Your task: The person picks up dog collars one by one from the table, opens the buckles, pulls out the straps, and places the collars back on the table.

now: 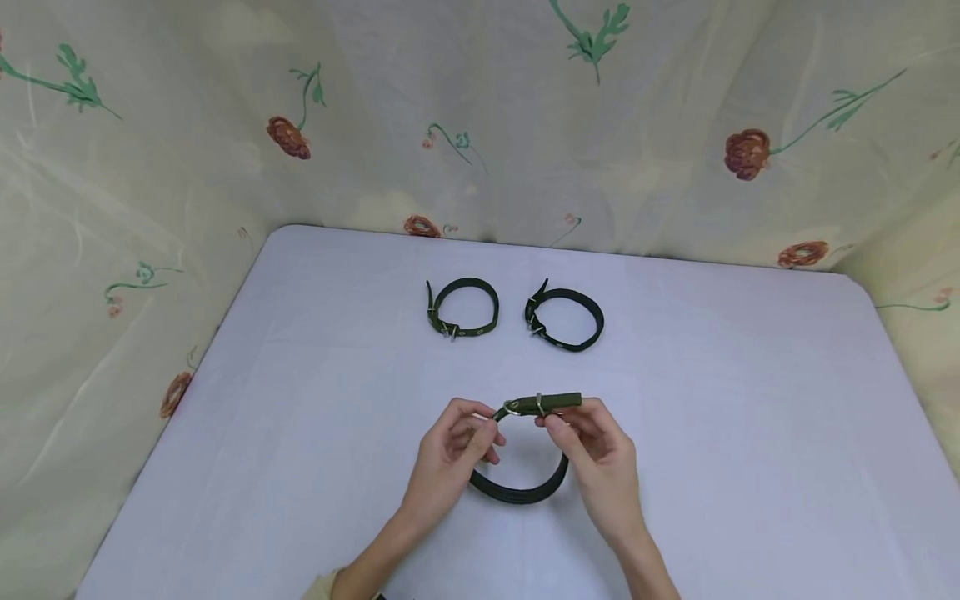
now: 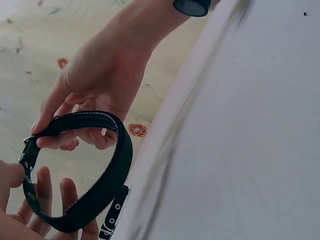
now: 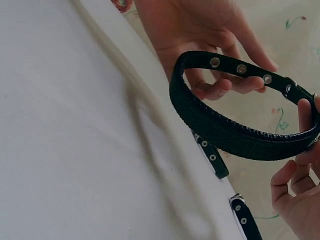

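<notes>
A dark green buckled collar [image 1: 517,495] is held up as a loop between both hands, over the near part of the table. My left hand [image 1: 446,458] pinches the strap at the loop's left, beside a metal ring [image 1: 512,407]. On the other side my right hand [image 1: 606,467] pinches the strap below its flat end [image 1: 564,401], thumb just under a metal bar. Metal eyelets [image 3: 241,69] run along the strap near the left fingers in the right wrist view. The left wrist view shows the padded band [image 2: 112,175] curving between the hands.
Two more buckled collars lie looped farther back on the table [image 1: 337,350]: a green one [image 1: 498,308] at left and a darker one [image 1: 600,321] at right. A flower-patterned curtain [image 1: 525,125] hangs behind the table and along its sides.
</notes>
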Available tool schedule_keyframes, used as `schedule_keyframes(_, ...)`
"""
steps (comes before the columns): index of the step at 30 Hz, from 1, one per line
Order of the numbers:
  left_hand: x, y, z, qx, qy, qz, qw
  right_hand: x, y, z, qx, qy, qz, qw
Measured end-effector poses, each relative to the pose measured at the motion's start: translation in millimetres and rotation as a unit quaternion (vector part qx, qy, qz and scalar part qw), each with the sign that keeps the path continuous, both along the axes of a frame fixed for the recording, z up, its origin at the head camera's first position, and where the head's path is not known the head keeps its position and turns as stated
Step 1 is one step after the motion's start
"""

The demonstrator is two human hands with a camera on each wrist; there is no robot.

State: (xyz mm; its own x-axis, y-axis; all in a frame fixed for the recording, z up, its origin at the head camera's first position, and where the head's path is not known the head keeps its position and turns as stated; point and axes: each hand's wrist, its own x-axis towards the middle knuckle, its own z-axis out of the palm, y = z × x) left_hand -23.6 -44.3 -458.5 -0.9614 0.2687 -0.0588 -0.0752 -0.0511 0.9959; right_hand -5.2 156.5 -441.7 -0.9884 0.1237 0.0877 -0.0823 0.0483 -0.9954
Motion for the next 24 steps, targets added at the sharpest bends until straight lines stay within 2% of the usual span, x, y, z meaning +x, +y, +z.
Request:
schedule_keyframes(6,2.2,0.8,0.7,-0.034,0.046,0.000,0.9984,4.3,-6.7,-3.8,0.017,0.008,0.055,0.998)
schedule_keyframes(16,2.2,1.1,1.0,-0.061,0.054,0.028,0.9963,3.8,-1.3,1.5,0.025,-0.006,0.019,0.999)
schedule_keyframes(24,1.5,-0.5,-0.5,-0.047,0.073,0.017,0.9961,4.8,-4.5,-0.1,0.029,0.000,0.047,0.998)
